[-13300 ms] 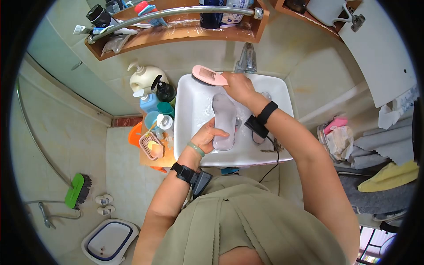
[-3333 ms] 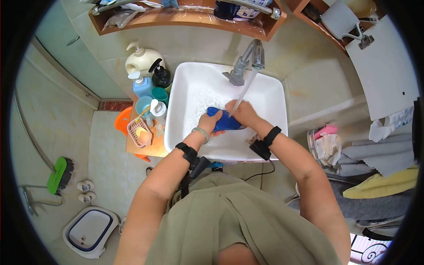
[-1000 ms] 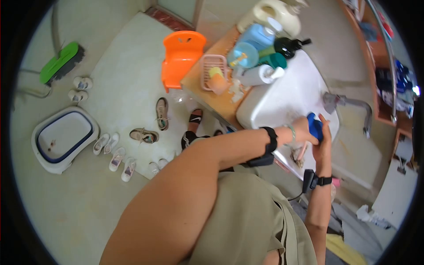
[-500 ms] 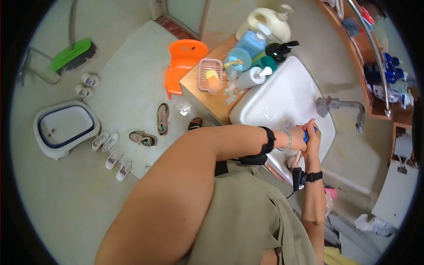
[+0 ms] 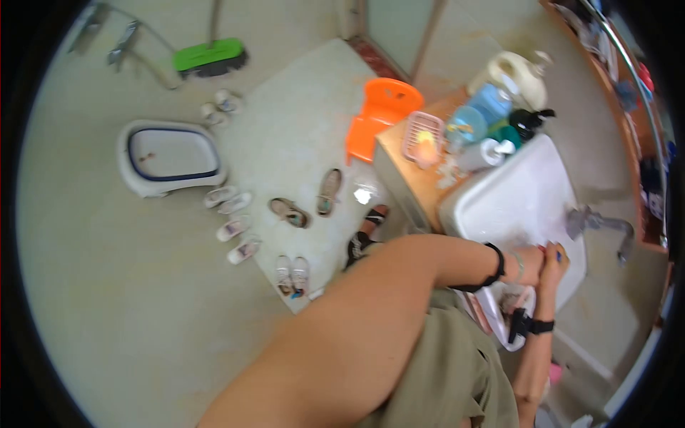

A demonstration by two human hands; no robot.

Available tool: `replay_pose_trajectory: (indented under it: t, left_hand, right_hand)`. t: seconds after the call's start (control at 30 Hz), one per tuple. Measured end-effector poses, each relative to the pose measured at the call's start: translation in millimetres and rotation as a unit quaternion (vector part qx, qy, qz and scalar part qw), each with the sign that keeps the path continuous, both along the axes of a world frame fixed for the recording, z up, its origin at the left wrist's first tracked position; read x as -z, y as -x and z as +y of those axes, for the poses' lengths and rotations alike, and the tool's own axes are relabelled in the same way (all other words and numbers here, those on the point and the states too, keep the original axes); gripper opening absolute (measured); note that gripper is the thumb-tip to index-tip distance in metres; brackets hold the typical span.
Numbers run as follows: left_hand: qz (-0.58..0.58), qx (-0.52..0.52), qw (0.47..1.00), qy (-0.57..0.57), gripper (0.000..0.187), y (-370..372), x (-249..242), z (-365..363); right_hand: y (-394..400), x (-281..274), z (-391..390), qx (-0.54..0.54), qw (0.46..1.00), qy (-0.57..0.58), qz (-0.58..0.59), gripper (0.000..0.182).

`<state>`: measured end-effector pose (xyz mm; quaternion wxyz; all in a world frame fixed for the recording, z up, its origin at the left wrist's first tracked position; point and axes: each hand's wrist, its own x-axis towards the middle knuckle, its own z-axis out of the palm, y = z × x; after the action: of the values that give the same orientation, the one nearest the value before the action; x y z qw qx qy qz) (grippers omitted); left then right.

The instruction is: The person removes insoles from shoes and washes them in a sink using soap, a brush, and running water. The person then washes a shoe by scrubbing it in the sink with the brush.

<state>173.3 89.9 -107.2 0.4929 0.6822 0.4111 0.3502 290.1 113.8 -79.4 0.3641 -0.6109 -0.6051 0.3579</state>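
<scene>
My left hand (image 5: pixel 526 265) and my right hand (image 5: pixel 552 267) are pressed together over the white sink (image 5: pixel 492 203). Closed fingers surround a small blue object (image 5: pixel 558 257); only a bit of it shows, and its kind is hidden. Both wrists wear black straps, and a pale green bracelet circles the left one. Beyond the hands, the metal faucet (image 5: pixel 592 222) sticks out over the basin's far side. Below the left wrist, a blurred brownish item (image 5: pixel 511 298) lies near the sink's front edge.
Several bottles, among them a white pump bottle (image 5: pixel 482 154), crowd the wooden counter (image 5: pixel 399 160) beside a pink soap basket (image 5: pixel 421 137). An orange chair (image 5: pixel 385 107) stands behind. Shoes (image 5: pixel 290 212), a white tub (image 5: pixel 135 182) and a green broom (image 5: pixel 209 55) are on the floor.
The view has swung left, so the sink, counter and hands sit further right in it. My hands stay clasped together over the sink, with less of the blue object showing.
</scene>
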Motion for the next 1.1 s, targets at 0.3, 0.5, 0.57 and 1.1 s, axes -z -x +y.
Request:
replay_pose_trajectory:
  t: [0.3,0.5,0.57,1.1]
  left_hand:
    - [0.053,-0.039,0.997,0.042,0.026,-13.3,2.5,-15.3]
    - [0.029,-0.088,0.994,0.053,0.026,-16.3,-11.0,-31.5]
    - [0.022,-0.087,0.994,0.058,0.027,-21.1,-9.6,-33.6]
    - [-0.036,-0.173,0.984,0.030,0.028,-41.2,-3.7,-43.8]
  right_hand:
    - [-5.3,8.1,-6.2,-0.034,0.998,0.007,0.044,0.036]
    - [-15.2,4.8,-12.4,-0.065,0.998,-0.013,-0.003,0.034]
    - [-17.0,5.0,-14.7,-0.074,0.997,-0.017,0.007,0.034]
    - [-26.1,-8.4,-8.9,-0.133,0.991,0.031,-0.008,0.030]
